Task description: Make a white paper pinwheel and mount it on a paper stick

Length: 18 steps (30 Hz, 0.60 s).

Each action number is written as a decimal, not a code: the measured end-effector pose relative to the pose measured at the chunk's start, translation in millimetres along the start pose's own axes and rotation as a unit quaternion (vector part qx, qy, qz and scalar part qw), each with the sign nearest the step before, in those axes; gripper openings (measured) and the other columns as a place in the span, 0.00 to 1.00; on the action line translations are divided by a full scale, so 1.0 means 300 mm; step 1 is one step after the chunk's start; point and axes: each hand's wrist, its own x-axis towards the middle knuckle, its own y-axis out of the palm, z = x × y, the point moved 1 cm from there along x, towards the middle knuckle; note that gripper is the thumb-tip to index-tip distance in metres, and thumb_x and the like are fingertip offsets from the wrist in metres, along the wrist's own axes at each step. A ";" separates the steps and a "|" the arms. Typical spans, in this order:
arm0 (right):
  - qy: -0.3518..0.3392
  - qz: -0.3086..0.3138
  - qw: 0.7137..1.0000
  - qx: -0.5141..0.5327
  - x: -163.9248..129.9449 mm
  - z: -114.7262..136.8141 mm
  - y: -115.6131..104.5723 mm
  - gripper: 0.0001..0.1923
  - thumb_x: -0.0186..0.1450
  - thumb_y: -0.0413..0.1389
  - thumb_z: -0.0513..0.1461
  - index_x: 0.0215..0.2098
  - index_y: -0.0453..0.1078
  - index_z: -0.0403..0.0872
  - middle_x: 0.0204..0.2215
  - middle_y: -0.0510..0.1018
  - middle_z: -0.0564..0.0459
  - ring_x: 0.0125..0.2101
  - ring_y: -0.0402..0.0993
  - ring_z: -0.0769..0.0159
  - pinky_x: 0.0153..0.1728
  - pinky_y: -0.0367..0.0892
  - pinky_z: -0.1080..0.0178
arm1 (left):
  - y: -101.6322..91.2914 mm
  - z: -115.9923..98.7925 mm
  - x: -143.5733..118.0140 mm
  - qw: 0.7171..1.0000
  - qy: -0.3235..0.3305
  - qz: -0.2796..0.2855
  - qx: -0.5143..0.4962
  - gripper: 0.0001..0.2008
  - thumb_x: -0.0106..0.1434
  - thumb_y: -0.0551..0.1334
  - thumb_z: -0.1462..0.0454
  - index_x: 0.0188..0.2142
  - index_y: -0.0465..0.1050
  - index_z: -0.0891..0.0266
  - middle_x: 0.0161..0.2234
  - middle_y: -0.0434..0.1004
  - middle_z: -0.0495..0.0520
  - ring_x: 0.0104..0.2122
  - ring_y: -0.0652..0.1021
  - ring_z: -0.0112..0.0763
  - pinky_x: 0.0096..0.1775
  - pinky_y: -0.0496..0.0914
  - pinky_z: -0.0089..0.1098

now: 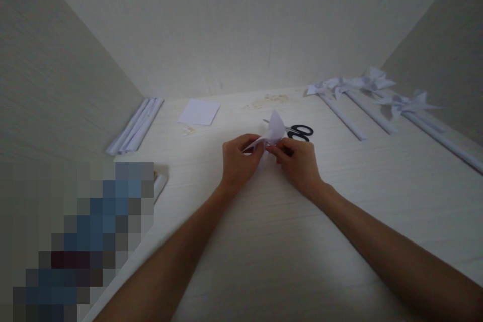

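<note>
The pale table (271,241) has a faint wood-grain texture and fills the lower view, boxed in by plain light walls on three sides; a pixelated block covers its near left corner and hides what lies there. Along the right side lie three finished paper pinwheels (372,81) on long white rolled sticks, their heads toward the back wall and their sticks running down toward the near right, the last one cut off by the picture's edge. At the far left a bundle of white rolled paper sticks (135,126) lies with its long axis running from the back wall toward the near left. A flat white paper square (199,111) rests near the back.

At the centre, both hands meet over the table. The left hand (238,161) and the right hand (300,163) each pinch the folded white paper piece (274,128), whose pointed flap stands up and points away toward the back wall. Its lower folds are hidden behind the fingers. Black-handled scissors (301,132) lie just behind the right hand, blades mostly covered by the paper.
</note>
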 end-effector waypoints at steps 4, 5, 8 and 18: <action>0.008 0.000 1.000 0.004 0.002 0.000 -0.003 0.18 0.57 0.53 0.44 0.13 0.62 0.44 0.09 0.63 0.59 0.13 0.57 0.75 0.17 0.51 0.69 | -0.003 -0.003 0.003 1.000 0.015 0.001 0.012 0.04 0.50 0.59 0.67 0.25 0.73 0.65 0.23 0.76 0.49 0.22 0.74 0.23 0.25 0.69 0.21; 0.012 -0.002 1.000 0.004 0.002 0.000 -0.002 0.18 0.57 0.53 0.44 0.14 0.62 0.44 0.09 0.63 0.59 0.13 0.57 0.75 0.17 0.51 0.69 | -0.003 -0.004 0.004 1.000 0.014 -0.001 0.011 0.04 0.50 0.59 0.67 0.25 0.73 0.65 0.23 0.76 0.49 0.23 0.74 0.23 0.25 0.69 0.21; 0.022 -0.003 1.000 0.002 0.001 -0.003 0.000 0.17 0.57 0.53 0.45 0.15 0.63 0.44 0.10 0.63 0.59 0.13 0.57 0.75 0.17 0.51 0.69 | -0.006 -0.004 0.006 1.000 0.001 -0.014 0.001 0.05 0.50 0.59 0.68 0.27 0.73 0.66 0.24 0.76 0.50 0.23 0.74 0.24 0.27 0.69 0.22; 0.013 -0.003 1.000 -0.008 -0.001 -0.002 0.000 0.18 0.57 0.52 0.45 0.15 0.64 0.44 0.10 0.64 0.58 0.14 0.57 0.75 0.17 0.50 0.69 | -0.006 0.015 0.018 0.997 -0.028 -0.042 -0.053 0.05 0.49 0.60 0.68 0.28 0.73 0.65 0.28 0.78 0.51 0.28 0.76 0.26 0.32 0.70 0.24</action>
